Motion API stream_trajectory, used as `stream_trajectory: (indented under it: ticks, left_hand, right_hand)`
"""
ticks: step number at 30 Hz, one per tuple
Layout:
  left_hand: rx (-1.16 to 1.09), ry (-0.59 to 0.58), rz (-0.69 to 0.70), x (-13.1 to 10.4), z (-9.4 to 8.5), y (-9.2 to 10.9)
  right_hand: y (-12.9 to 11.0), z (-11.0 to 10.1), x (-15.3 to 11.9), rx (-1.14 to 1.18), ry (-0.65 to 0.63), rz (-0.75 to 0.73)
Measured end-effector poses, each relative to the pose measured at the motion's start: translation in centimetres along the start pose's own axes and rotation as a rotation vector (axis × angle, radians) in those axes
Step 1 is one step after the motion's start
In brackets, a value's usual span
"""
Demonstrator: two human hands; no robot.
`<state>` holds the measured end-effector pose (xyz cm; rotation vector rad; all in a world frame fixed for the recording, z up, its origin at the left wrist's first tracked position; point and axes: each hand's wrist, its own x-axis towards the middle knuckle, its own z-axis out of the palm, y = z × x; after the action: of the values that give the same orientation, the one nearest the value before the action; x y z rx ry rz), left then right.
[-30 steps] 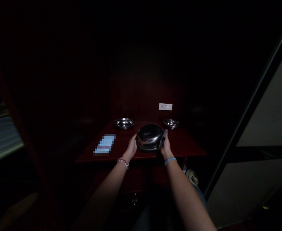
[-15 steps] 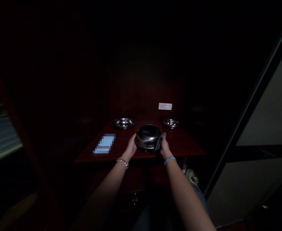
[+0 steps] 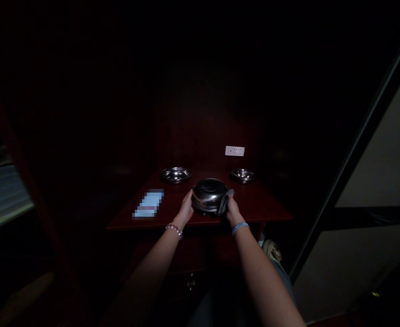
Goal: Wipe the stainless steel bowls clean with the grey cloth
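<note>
A shiny metal bowl (image 3: 209,193), its outer base showing, is held up between both hands over the front of the dark red desk (image 3: 254,211). My left hand (image 3: 186,208) grips its left edge. On the right side my right hand (image 3: 232,210) holds a dark grey cloth (image 3: 223,203) against the bowl's rim. Behind it, a metal bowl (image 3: 176,175) stands at the back left, and a smaller one (image 3: 242,175) at the back right.
A blurred pale blue rectangle (image 3: 148,204) lies at the desk's left. A white socket panel (image 3: 234,151) is on the back wall. Below the desk are a drawer knob (image 3: 191,282) and a pale shoe (image 3: 272,250) at the right.
The held bowl has shifted slightly left and tilted a little. The cloth and my right hand have moved slightly left with it; my left hand has hardly moved.
</note>
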<state>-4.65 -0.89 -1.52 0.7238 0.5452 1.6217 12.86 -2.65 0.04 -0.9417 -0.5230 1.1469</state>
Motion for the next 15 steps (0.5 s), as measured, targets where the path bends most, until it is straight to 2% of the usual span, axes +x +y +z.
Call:
stream_trajectory:
  ticks: [4, 15]
  left_hand:
    - [0.002, 0.034, -0.002, 0.13, 0.0, -0.05]
    - [0.022, 0.065, 0.012, 0.14, 0.31, 0.02]
  right_hand:
    - [-0.26, 0.24, -0.22, 0.044, 0.063, 0.102]
    - [-0.1, 0.31, 0.0, 0.047, 0.022, 0.086]
